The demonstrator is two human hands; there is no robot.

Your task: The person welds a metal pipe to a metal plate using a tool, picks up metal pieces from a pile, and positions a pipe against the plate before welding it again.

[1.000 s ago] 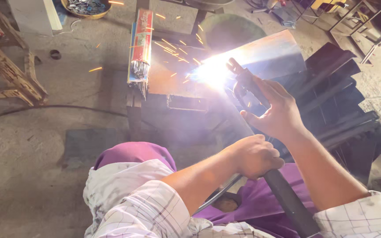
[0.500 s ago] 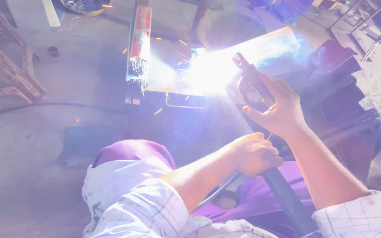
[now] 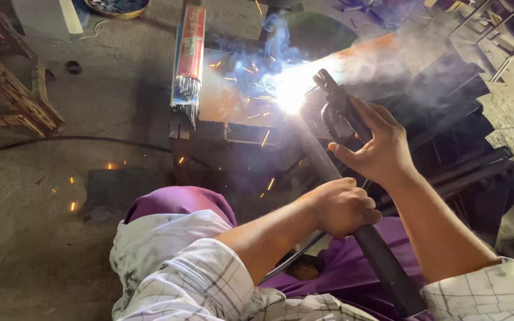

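1. A long dark metal pipe (image 3: 352, 220) runs slantwise from the person's lap up toward the middle of the view. It looks round, dull and nearly black. Its far end meets a flat rusty metal plate (image 3: 227, 101) lying on the concrete floor (image 3: 43, 249).
2. Right where pipe and plate meet burns a white welding arc (image 3: 290, 95), too bright to see the joint itself. Orange sparks scatter to the left and down over the floor, and bluish smoke (image 3: 278, 35) curls up above the glare.
3. The left hand (image 3: 343, 208) is closed in a full fist around the pipe, about halfway along its visible length, fingers wrapped over the top.
4. The right hand (image 3: 382, 148) is curled around the black electrode holder (image 3: 337, 113), thumb on the near side and fingers bent over the far side. The holder's tip points toward the arc, just beside it.
5. Left of the plate lies a long red packet of welding rods (image 3: 188, 53), its open end toward the person with bare grey rod tips sticking out.
6. To the right, behind the right hand, sits a stack of dark angled metal pieces (image 3: 465, 137), near the pipe but not clearly touching it.
7. A wooden frame (image 3: 13, 95) stands at the far left, well apart from the work.
8. The person wears a pale checked shirt (image 3: 179, 273) and purple trousers (image 3: 179, 202), one knee raised below the left forearm.
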